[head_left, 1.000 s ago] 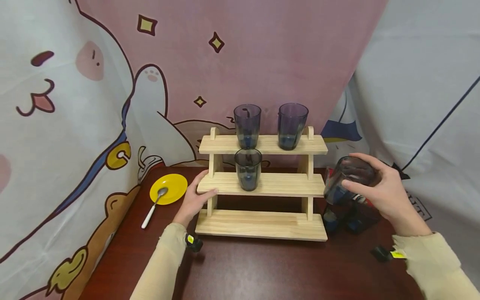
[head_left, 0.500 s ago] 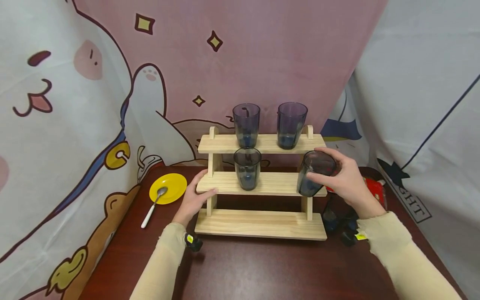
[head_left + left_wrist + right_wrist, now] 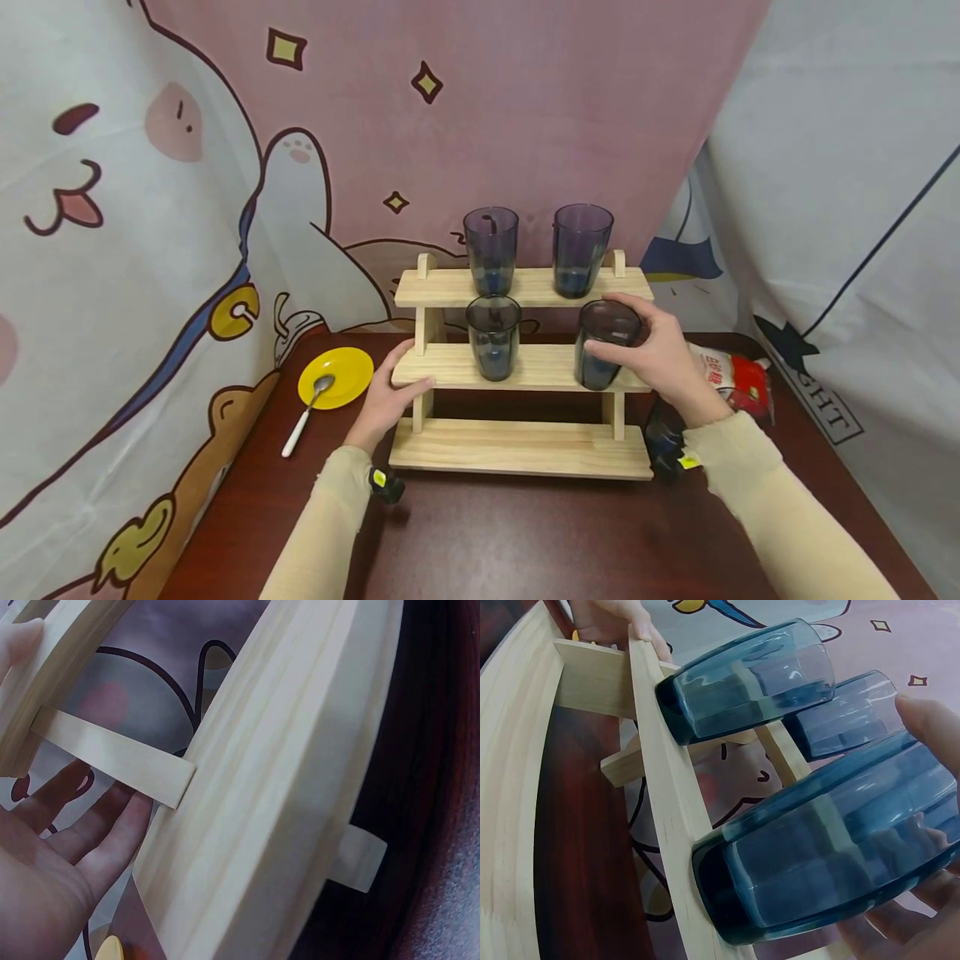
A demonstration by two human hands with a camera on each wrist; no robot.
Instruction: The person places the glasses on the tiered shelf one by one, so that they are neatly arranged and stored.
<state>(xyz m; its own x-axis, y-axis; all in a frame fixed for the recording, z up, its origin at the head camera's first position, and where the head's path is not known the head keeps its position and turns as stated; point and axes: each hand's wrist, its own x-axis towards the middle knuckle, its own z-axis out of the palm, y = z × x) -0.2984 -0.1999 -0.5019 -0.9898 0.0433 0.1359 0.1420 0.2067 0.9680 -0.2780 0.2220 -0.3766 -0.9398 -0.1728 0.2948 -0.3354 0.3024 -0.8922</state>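
Note:
A tinted drinking glass [image 3: 597, 354] stands at the right of the middle shelf, and my right hand [image 3: 660, 354] holds it with thumb and fingers around its side. In the right wrist view the base of this glass [image 3: 817, 855] meets the shelf board. My left hand [image 3: 386, 400] grips the left end of the middle board of the wooden three-tier rack [image 3: 525, 450], thumb on top. Its fingers [image 3: 112, 832] show beside the rack's upright in the left wrist view. A second glass [image 3: 493, 342] stands upright left of centre on the same shelf.
Two more glasses, one left [image 3: 491, 254] and one right [image 3: 581, 254], stand on the top shelf. A yellow plate [image 3: 352, 375] with a spoon [image 3: 303, 417] lies left of the rack. Right of it lie a red-and-white packet [image 3: 750, 383] and dark glassware [image 3: 663, 437], partly hidden by the right arm.
My right hand has carried the glass leftward from beside the rack onto the middle shelf, tilted at first and now nearly upright. My left hand has stayed on the rack.

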